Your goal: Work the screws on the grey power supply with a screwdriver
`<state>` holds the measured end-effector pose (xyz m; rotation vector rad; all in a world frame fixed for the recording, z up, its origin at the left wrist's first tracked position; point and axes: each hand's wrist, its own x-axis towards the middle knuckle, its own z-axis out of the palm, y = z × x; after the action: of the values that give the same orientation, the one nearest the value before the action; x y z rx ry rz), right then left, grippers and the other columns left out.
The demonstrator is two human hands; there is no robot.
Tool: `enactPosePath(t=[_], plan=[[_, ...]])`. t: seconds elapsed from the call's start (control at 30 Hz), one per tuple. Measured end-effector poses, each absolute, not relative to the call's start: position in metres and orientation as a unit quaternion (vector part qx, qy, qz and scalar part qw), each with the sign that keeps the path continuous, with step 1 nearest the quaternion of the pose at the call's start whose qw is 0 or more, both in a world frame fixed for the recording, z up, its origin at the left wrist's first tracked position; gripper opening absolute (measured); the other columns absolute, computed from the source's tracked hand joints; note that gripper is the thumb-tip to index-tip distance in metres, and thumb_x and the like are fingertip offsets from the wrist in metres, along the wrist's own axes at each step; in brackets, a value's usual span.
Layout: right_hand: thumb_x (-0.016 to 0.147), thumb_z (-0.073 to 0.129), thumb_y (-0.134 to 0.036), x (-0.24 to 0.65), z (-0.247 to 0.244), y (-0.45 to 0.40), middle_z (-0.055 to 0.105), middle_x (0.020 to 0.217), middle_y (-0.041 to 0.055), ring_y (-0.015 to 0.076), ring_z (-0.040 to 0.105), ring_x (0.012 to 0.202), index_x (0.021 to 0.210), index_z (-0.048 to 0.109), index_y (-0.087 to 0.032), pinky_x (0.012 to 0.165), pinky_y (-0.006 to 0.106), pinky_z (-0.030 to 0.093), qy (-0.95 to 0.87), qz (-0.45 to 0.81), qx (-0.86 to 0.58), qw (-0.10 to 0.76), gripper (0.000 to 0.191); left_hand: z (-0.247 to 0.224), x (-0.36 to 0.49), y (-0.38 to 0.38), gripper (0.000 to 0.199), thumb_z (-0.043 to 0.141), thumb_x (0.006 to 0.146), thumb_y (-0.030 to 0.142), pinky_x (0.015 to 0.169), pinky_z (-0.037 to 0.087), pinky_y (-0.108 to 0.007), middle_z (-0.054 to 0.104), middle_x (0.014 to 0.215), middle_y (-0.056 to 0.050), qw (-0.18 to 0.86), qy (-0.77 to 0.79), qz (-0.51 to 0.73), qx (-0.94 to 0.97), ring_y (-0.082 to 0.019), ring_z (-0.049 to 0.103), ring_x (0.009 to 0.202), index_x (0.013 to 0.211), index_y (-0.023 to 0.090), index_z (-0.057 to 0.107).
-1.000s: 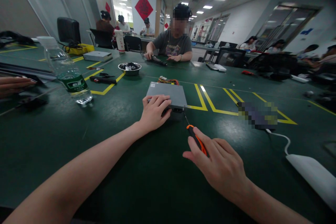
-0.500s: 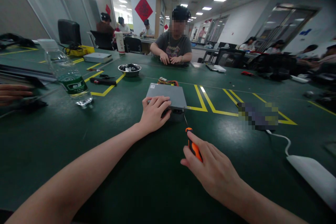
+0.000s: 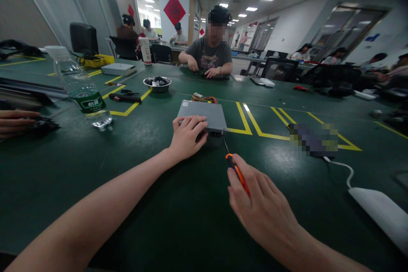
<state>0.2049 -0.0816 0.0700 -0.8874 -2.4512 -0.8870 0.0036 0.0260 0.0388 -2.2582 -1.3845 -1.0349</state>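
A grey computer power supply [image 3: 213, 114] lies flat on the green table, its bundle of coloured wires [image 3: 204, 99] at the far side. My left hand [image 3: 188, 138] grips its near left part, fingers over the top and the thumb by the front face. In my right hand [image 3: 261, 199] is a screwdriver [image 3: 235, 165] with an orange and black handle. Its thin shaft points up and forward, and the tip meets the front face near the right corner. Whether a screw sits under the tip is too small to tell.
On the left stand a water bottle [image 3: 89, 100] and a metal bowl [image 3: 157, 85] of dark parts. A black tool [image 3: 125, 98] lies between them. A blurred dark device [image 3: 312, 140] and a white cabled object [image 3: 378, 206] lie right. Another person's hand [image 3: 15, 123] is far left; a co-worker [image 3: 210, 51] sits opposite.
My right hand has turned on the screwdriver handle, its fingers now wrapped further round, and the handle tilts a little more. My left hand and the power supply have stayed in place.
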Motion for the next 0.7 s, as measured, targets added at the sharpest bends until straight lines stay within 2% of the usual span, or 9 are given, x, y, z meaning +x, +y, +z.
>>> enactPosePath(t=[0.1,0.2,0.27,0.37,0.47,0.6,0.7], plan=[[0.082,0.039,-0.004,0.2037,0.0675,-0.0824,0.06,0.108,0.0201,0.0234,0.061,0.087,0.107,0.054,-0.008,0.07,0.034,0.05,-0.881,-0.324,-0.3,0.172,0.029,0.0385,0.0037,0.0261,0.02,0.048,0.084,0.029,0.09,0.024,-0.043,0.057,0.12,-0.001,0.148,-0.483,-0.36,-0.785,-0.022,0.047,0.112,0.103,0.025,0.053],[0.084,0.048,-0.013,0.2081,0.0722,-0.0794,0.063,0.096,0.0191,0.0198,0.062,0.075,0.102,0.056,-0.012,0.064,0.03,0.05,-0.863,-0.339,-0.306,0.215,0.02,0.0383,0.0036,0.026,0.02,0.049,0.083,0.029,0.091,0.024,-0.043,0.057,0.12,-0.001,0.147,-0.484,-0.359,-0.785,-0.022,0.046,0.113,0.103,0.025,0.052],[0.084,0.05,-0.019,0.2094,0.0752,-0.0785,0.064,0.091,0.0165,0.0201,0.061,0.073,0.099,0.056,-0.013,0.063,0.031,0.05,-0.859,-0.33,-0.323,0.221,0.017,0.0383,0.0036,0.0261,0.02,0.049,0.083,0.029,0.09,0.024,-0.043,0.057,0.12,-0.001,0.147,-0.484,-0.359,-0.785,-0.022,0.047,0.112,0.103,0.025,0.052],[0.083,0.042,-0.008,0.2054,0.0737,-0.0812,0.061,0.103,0.0214,0.0249,0.061,0.086,0.101,0.055,-0.009,0.068,0.034,0.05,-0.861,-0.333,-0.332,0.192,0.022,0.0384,0.0037,0.0262,0.02,0.049,0.083,0.029,0.091,0.023,-0.043,0.057,0.12,0.0,0.148,-0.482,-0.36,-0.784,-0.021,0.047,0.112,0.103,0.025,0.052],[0.082,0.031,0.0,0.2013,0.0696,-0.084,0.061,0.105,0.02,0.0222,0.062,0.084,0.103,0.055,-0.009,0.067,0.032,0.05,-0.88,-0.323,-0.306,0.166,0.033,0.0388,0.0036,0.0261,0.02,0.049,0.083,0.029,0.091,0.023,-0.043,0.057,0.12,0.0,0.148,-0.482,-0.361,-0.785,-0.021,0.046,0.113,0.102,0.025,0.052],[0.084,0.046,-0.009,0.2044,0.0717,-0.0812,0.063,0.102,0.0197,0.016,0.061,0.068,0.102,0.055,-0.012,0.062,0.028,0.048,-0.863,-0.344,-0.307,0.206,0.02,0.0388,0.0033,0.026,0.02,0.049,0.083,0.029,0.09,0.023,-0.043,0.057,0.12,-0.001,0.147,-0.481,-0.36,-0.786,-0.021,0.046,0.113,0.103,0.025,0.052],[0.085,0.048,-0.017,0.205,0.0726,-0.0797,0.063,0.101,0.0197,0.0193,0.062,0.074,0.099,0.055,-0.011,0.063,0.03,0.048,-0.858,-0.34,-0.321,0.213,0.017,0.0386,0.0032,0.0261,0.02,0.049,0.083,0.029,0.09,0.023,-0.043,0.057,0.12,-0.001,0.146,-0.481,-0.36,-0.786,-0.022,0.047,0.113,0.102,0.026,0.052]])
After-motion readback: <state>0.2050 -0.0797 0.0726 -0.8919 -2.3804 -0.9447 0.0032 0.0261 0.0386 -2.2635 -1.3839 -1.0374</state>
